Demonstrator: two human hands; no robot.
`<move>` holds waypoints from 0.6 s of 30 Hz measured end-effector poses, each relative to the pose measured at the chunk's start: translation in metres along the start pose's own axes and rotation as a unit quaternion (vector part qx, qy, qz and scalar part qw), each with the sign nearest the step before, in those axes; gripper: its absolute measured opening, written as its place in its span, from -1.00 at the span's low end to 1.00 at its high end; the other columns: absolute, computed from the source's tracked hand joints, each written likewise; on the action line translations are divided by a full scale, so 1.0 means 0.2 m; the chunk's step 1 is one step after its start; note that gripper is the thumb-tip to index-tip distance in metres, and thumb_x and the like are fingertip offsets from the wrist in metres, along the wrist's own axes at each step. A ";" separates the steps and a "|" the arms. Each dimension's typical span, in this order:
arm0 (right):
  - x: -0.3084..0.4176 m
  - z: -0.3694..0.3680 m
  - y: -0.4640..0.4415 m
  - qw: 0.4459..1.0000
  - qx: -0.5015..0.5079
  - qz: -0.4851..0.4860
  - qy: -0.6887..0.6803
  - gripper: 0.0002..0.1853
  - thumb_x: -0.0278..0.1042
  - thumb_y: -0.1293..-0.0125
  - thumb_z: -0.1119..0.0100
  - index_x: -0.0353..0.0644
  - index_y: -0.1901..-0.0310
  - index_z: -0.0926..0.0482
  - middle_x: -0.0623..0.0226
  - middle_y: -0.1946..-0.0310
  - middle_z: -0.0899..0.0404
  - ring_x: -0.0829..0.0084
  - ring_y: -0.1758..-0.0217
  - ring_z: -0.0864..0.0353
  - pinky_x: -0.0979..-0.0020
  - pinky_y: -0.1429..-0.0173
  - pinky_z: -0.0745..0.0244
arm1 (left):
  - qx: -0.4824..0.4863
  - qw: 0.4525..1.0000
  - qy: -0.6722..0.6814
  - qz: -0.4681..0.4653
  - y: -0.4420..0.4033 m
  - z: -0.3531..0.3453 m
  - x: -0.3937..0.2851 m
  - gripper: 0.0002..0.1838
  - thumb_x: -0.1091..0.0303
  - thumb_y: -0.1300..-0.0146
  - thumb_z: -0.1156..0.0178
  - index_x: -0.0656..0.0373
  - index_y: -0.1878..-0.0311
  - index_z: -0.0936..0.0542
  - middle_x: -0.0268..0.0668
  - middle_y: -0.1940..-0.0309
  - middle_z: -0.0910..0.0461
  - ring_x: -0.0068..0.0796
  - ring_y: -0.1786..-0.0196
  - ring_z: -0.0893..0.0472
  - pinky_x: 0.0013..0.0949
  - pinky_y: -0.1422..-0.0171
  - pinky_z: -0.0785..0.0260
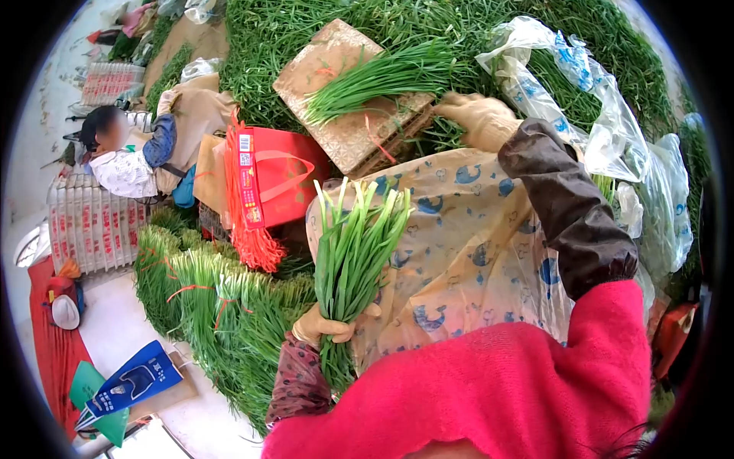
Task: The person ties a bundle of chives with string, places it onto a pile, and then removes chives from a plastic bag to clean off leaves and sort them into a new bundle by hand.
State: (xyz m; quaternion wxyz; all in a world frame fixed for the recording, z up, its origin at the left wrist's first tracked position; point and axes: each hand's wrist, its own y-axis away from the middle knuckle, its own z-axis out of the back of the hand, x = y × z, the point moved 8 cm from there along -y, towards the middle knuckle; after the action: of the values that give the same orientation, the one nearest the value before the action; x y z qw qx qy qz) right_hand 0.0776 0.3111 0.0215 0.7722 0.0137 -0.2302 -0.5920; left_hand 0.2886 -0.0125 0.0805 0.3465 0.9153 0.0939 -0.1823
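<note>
My left hand (330, 325), in a pale glove, is wrapped round a bunch of green leafy stalks (355, 256) whose pale ends point up, over my lap. My right hand (480, 118), also gloved, is at the right edge of a patterned board (325, 57); its fingertips are hard to make out, and whether it holds anything cannot be told. A second bunch of green stalks (382, 80) lies across the board with an orange-red tie near it. A patterned plastic apron (451, 245) covers my lap.
Loose greens (535, 15) spread behind the board. Tied bundles (229, 306) stand at the left, beside a red bag (283, 172) with red ties (256, 245). Clear plastic (612, 138) lies at the right. Another person (130, 168) sits at the upper left near stacked crates (95, 222).
</note>
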 end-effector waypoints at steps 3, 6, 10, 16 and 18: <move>0.41 0.08 0.08 0.945 0.088 0.214 -0.233 -0.19 -0.60 0.01 -0.29 0.21 -0.33 -0.33 0.37 -0.45 -0.11 0.21 -0.38 -0.31 0.30 -0.33 -0.41 | -0.020 1.000 0.014 0.017 -0.02 0.00 0.01 -0.20 0.52 -0.01 -0.33 0.33 -0.36 -0.22 -0.04 -0.13 -0.51 -0.59 0.68 -0.29 -0.50 0.60 -0.14; 0.60 0.07 0.16 0.910 0.186 0.219 -0.298 -0.37 -0.51 -0.13 -0.16 0.10 -0.30 -0.39 0.15 -0.13 -0.53 0.22 -0.08 -0.58 0.29 -0.11 -0.49 | -0.017 0.999 0.021 0.028 -0.01 0.02 0.03 -0.19 0.53 0.00 -0.32 0.34 -0.36 -0.21 -0.03 -0.13 -0.50 -0.59 0.68 -0.29 -0.51 0.59 -0.13; 0.58 0.03 0.14 0.932 0.127 0.244 -0.238 -0.60 -0.48 -0.14 -0.15 -0.04 -0.06 -0.60 0.10 0.23 -0.64 0.13 0.12 -0.61 0.24 0.06 -0.50 | -0.011 1.000 0.012 0.013 -0.02 0.01 0.03 -0.19 0.48 -0.03 -0.32 0.35 -0.37 -0.21 0.00 -0.16 -0.49 -0.60 0.69 -0.27 -0.50 0.60 -0.11; 0.49 0.09 0.06 0.954 -0.058 0.275 -0.104 -0.63 -0.49 -0.08 -0.18 -0.08 0.01 -0.59 0.17 0.34 -0.63 0.06 0.25 -0.61 0.17 0.17 -0.52 | 0.032 0.999 -0.013 0.006 -0.14 -0.06 0.00 -0.26 0.31 -0.13 -0.27 0.35 -0.36 -0.24 -0.45 0.82 -0.24 -0.64 0.79 -0.17 -0.51 0.66 0.04; 0.35 0.10 0.00 0.982 -0.073 0.171 0.012 -0.67 -0.47 -0.18 -0.12 -0.04 -0.01 -0.57 0.23 0.36 -0.64 0.14 0.31 -0.64 0.22 0.25 -0.56 | 0.038 0.999 -0.014 0.006 -0.14 -0.06 0.00 -0.24 0.31 -0.14 -0.27 0.35 -0.38 -0.21 -0.41 0.79 -0.30 -0.63 0.79 -0.18 -0.51 0.66 0.02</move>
State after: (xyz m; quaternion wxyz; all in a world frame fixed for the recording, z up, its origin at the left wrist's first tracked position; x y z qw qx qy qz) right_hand 0.0833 0.2511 0.0637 0.8640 -0.0748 -0.1759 -0.4659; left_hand 0.2831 0.0160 0.0730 0.3144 0.9256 0.0762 -0.1963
